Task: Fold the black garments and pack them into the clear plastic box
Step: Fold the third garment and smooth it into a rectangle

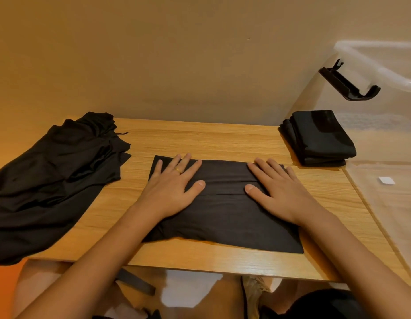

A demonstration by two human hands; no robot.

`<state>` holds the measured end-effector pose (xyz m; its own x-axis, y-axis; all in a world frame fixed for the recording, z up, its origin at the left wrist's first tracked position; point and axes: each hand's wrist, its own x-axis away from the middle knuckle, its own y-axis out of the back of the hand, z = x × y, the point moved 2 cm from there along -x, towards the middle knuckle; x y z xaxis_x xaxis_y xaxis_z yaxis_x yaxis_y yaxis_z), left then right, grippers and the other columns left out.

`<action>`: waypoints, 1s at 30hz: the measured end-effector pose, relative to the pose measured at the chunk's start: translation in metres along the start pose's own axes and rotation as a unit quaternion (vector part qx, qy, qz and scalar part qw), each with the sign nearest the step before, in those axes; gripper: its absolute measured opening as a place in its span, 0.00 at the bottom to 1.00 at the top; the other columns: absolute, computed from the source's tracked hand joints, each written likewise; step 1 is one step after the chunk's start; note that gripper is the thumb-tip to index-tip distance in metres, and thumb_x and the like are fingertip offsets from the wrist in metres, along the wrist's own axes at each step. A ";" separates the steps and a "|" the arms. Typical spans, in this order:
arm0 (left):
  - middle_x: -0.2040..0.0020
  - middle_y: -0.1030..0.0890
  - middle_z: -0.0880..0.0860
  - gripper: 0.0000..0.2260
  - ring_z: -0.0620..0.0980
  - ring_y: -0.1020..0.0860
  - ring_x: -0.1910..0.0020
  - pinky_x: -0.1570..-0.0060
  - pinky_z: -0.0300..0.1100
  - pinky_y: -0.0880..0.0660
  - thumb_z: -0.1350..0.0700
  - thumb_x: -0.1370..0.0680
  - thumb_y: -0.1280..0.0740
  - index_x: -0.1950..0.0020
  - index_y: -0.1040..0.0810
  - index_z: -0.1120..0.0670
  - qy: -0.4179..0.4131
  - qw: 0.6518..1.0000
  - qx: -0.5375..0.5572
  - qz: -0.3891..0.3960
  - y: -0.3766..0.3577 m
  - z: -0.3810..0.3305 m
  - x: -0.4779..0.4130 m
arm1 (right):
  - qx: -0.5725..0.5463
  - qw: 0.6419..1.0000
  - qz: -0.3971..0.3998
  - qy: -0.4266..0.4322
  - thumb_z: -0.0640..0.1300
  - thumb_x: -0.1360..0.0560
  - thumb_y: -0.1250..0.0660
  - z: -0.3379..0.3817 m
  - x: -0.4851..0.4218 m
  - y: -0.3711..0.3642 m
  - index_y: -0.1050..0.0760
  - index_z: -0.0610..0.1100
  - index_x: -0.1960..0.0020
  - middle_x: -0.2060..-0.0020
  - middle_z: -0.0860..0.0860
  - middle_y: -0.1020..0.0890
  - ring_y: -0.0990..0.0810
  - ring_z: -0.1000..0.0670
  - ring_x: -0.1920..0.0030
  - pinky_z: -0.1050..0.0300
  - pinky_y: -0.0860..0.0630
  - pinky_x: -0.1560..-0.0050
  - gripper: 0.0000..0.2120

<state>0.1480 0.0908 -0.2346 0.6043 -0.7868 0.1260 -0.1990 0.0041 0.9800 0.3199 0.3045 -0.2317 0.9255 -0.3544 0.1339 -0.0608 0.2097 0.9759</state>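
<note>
1. Loose pile of black garments (54, 176): unfolded and rumpled, on the left end of the wooden table (223, 139), its near part hanging over the front edge.
2. Left hand (174, 187): laid palm down on the left part of the folded garment, fingers straight and spread wide, holding nothing; a gold ring (178, 170) on one finger.
3. Folded garment (223, 212): a flat black rectangle at the table's centre, near the front edge, with a horizontal crease running between the two thumbs.
4. Right hand (280, 192): palm down on the right part of the same garment, fingers straight and slightly apart, pressing without gripping.
5. Stack of folded garments (319, 139): neat black bundle at the right, apparently inside the box, seen through its wall.
6. Clear plastic box (384, 146): standing just beside the table's right edge, with a black latch (349, 84) on its near wall.
</note>
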 end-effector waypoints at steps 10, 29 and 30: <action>0.30 0.25 0.41 0.17 0.33 0.33 0.29 0.26 0.35 0.40 0.48 0.16 0.39 0.27 0.27 0.47 -0.073 0.897 0.393 -0.190 0.024 -0.035 0.013 | -0.290 0.940 -0.158 0.085 0.56 0.17 0.40 0.037 0.001 0.032 0.32 0.55 0.23 0.26 0.59 0.29 0.36 0.61 0.25 0.56 0.42 0.23 0.22; 0.18 0.45 0.45 0.25 0.46 0.50 0.19 0.21 0.54 0.56 0.40 0.15 0.50 0.19 0.43 0.43 -0.067 0.991 0.116 -0.018 0.020 0.003 0.006 | -0.126 0.989 -0.077 0.030 0.65 0.17 0.52 -0.001 0.004 0.003 0.41 0.56 0.19 0.21 0.56 0.39 0.46 0.52 0.20 0.43 0.53 0.20 0.29; 0.20 0.39 0.46 0.23 0.49 0.44 0.20 0.22 0.54 0.50 0.43 0.15 0.49 0.20 0.39 0.45 -0.048 0.985 0.152 -0.061 0.026 0.009 0.007 | -0.164 0.978 -0.123 0.028 0.60 0.16 0.50 -0.005 0.003 0.007 0.36 0.52 0.21 0.24 0.54 0.32 0.38 0.51 0.23 0.43 0.44 0.21 0.26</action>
<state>0.1400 0.0800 -0.2094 0.5653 -0.8246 -0.0202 -0.3601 -0.2688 0.8934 0.3244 0.3094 -0.2249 0.9166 -0.3824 -0.1171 0.2814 0.4088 0.8682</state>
